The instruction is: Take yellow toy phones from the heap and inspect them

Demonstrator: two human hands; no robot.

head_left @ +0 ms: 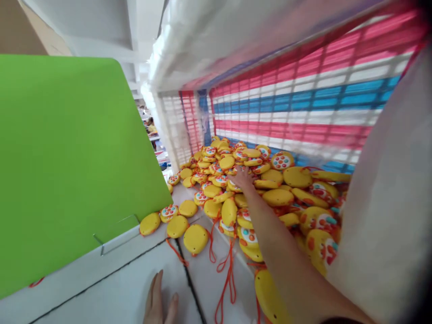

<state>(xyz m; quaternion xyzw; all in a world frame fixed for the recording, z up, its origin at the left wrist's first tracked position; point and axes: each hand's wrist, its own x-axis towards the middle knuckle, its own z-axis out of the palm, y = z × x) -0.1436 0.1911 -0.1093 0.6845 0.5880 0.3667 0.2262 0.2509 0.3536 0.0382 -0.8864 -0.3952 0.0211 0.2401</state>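
Note:
A large heap of round yellow toys [278, 197] with orange edges and coloured buttons spills out of a lined crate. My right hand [242, 178] reaches deep into the heap, its fingers spread over the toys and touching them. Whether it grasps one cannot be made out. Low in the picture, my left hand [159, 299] is above the white table [124, 288], fingers stretched and thumb apart, holding nothing. Nearest to it lie a loose yellow toy [195, 239], back side up, and several orange cords [229, 274].
A bright green panel [70, 171] stands on the left, with a bent metal wire [101, 245] at its foot. The crate has a red, white and blue striped lining [303, 103] and a white covering [374, 198] at right. Dark seams cross the table.

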